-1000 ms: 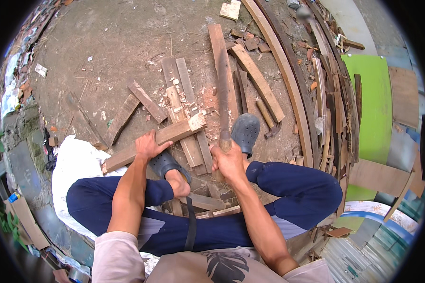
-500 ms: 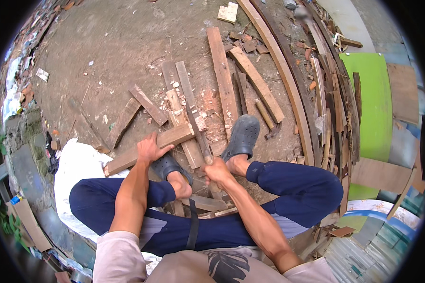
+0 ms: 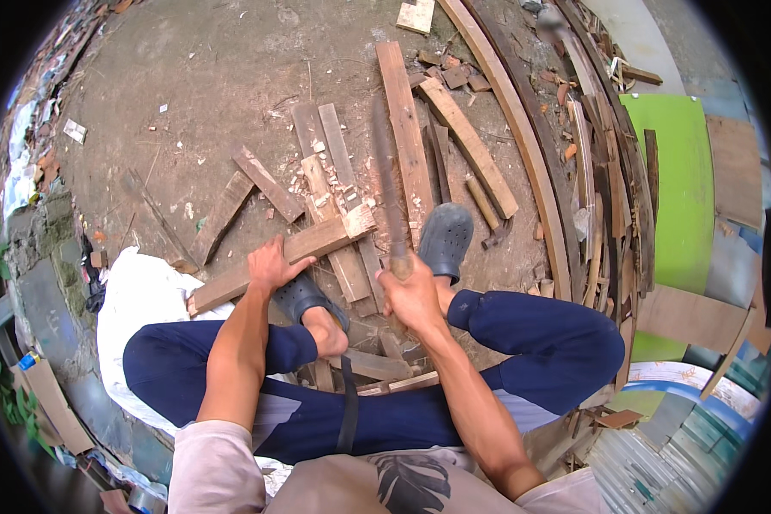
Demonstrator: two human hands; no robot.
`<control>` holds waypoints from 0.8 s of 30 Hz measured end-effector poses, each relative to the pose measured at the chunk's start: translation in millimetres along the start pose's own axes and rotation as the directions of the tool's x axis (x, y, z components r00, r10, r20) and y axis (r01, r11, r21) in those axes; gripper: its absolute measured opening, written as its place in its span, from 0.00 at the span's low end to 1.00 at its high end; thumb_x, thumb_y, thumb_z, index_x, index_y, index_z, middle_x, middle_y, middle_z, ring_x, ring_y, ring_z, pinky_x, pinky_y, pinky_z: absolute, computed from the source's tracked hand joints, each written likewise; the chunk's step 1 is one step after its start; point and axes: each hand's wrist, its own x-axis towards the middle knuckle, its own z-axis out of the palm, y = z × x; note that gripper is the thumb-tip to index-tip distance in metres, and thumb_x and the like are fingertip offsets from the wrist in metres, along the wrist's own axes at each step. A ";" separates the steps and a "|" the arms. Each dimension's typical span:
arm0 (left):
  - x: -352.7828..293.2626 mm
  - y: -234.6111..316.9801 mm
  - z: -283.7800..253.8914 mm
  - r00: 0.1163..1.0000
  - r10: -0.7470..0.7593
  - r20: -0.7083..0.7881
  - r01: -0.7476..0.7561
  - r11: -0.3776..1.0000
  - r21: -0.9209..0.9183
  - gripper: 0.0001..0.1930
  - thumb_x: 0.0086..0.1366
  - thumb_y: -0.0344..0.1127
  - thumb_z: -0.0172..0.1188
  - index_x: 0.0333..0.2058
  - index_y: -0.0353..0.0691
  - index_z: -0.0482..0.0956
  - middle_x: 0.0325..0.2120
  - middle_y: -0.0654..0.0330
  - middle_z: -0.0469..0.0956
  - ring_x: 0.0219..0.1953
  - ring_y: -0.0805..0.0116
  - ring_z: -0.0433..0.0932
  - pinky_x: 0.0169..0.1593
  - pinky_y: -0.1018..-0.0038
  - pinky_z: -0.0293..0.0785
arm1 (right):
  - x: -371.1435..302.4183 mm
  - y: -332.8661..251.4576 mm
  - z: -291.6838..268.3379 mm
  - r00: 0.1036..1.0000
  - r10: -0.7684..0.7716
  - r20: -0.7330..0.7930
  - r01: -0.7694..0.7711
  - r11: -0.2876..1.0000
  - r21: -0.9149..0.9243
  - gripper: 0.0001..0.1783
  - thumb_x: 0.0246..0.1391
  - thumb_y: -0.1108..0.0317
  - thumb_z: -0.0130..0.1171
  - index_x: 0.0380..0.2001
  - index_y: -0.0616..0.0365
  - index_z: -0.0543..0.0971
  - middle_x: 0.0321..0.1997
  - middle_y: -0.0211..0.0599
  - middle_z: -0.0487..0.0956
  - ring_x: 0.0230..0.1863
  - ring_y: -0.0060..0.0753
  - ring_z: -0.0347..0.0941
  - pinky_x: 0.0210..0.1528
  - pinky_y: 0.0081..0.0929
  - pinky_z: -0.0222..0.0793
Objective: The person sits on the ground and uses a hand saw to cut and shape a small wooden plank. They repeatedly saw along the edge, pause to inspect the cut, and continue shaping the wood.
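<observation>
In my right hand [image 3: 411, 289] is the wooden handle of a machete [image 3: 387, 184], its long dark blade raised and pointing away from me, slightly blurred. My left hand [image 3: 271, 262] grips a squared wooden block [image 3: 317, 242] from above, thumb along its near side. The block slants from the white sack up to the right, its far end pale and freshly cut. Beneath that end lies another short timber [image 3: 338, 248] on the ground. The blade is to the right of the cut end, apart from it.
My feet in dark clogs [image 3: 445, 236] flank the work. A hammer [image 3: 486, 212] and loose planks [image 3: 405, 128] lie ahead, with wood chips between. Long timbers [image 3: 522, 146] run along the right beside a green panel [image 3: 677, 171]. A white sack [image 3: 137, 300] is at the left.
My right hand has lifted the machete up and to the right, away from the block's end. A pale split piece now shows at that end. My left hand stays in place.
</observation>
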 end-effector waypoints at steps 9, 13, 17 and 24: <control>-1.0 -1.0 5.1 0.999 0.018 -0.031 -0.018 1.000 0.006 0.52 0.47 0.83 0.59 0.47 0.33 0.78 0.41 0.42 0.83 0.42 0.45 0.84 0.45 0.55 0.78 | 9.7 19.8 -0.5 0.934 0.325 0.149 -0.335 0.941 0.047 0.05 0.55 0.76 0.60 0.33 0.62 0.73 0.18 0.30 0.70 0.13 0.25 0.66 0.15 0.28 0.65; 1.6 8.3 -5.8 0.999 -0.010 0.037 0.009 1.000 0.007 0.52 0.47 0.82 0.59 0.47 0.32 0.78 0.41 0.42 0.83 0.42 0.46 0.84 0.45 0.55 0.78 | 4.6 37.7 5.7 0.961 -0.126 -0.245 0.141 0.989 0.046 0.09 0.58 0.73 0.61 0.37 0.60 0.70 0.19 0.28 0.70 0.12 0.22 0.65 0.14 0.26 0.64; 2.3 -2.4 12.1 0.995 0.059 -0.080 -0.059 0.998 0.006 0.52 0.47 0.82 0.59 0.48 0.32 0.78 0.40 0.42 0.83 0.42 0.46 0.84 0.45 0.55 0.78 | 7.7 69.0 -13.8 0.851 0.480 0.214 -0.493 0.870 0.006 0.07 0.56 0.76 0.59 0.37 0.60 0.72 0.19 0.27 0.68 0.15 0.24 0.65 0.19 0.31 0.68; 4.3 2.2 3.1 1.000 0.019 -0.010 -0.019 1.000 0.022 0.52 0.47 0.82 0.59 0.48 0.32 0.78 0.39 0.42 0.83 0.42 0.46 0.84 0.44 0.55 0.79 | 8.0 31.7 -2.4 0.983 -0.075 -0.168 0.099 0.985 0.142 0.07 0.58 0.74 0.59 0.38 0.61 0.72 0.18 0.31 0.71 0.13 0.24 0.65 0.16 0.28 0.66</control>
